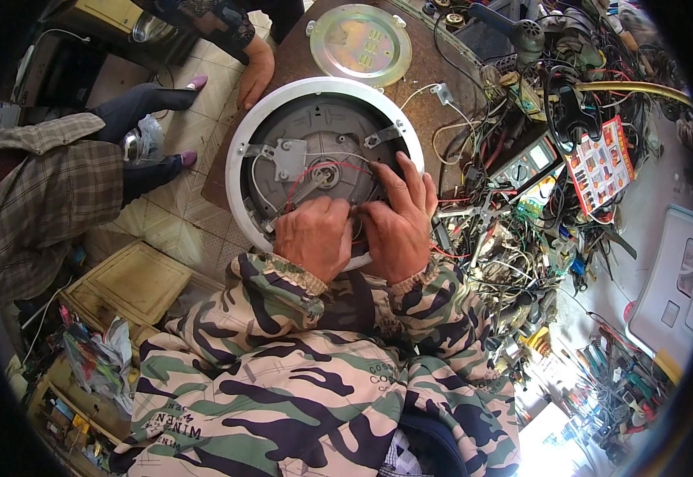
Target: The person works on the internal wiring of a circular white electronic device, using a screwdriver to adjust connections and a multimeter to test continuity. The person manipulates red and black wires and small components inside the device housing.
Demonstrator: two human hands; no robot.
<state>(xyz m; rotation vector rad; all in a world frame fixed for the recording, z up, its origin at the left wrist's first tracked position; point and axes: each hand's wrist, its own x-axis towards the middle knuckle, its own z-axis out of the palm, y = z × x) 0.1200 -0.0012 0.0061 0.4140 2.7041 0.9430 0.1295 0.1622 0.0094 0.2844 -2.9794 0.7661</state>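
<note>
A round appliance body with a white rim point(240, 187) lies bottom up in front of me, its dark metal inside showing. Over the near part of its inside, my left hand point(313, 237) is closed, fingers curled and the thumb side toward the other hand. My right hand point(398, 230) meets it there, thumb and forefinger pinched, the other fingers raised over the rim's right side. What sits between the fingertips is too small and hidden to name. A thin red wire point(314, 168) arcs across the inside, near both hands. A metal bracket point(289, 159) sits inside at the left.
A yellowish round metal cover point(360, 46) lies on the brown tabletop point(434, 119) beyond the body. Tangled wires and tools crowd the right, with a multimeter point(531, 163) among them. Another person's hand point(257, 78) rests at the table's far left edge; a second person stands left.
</note>
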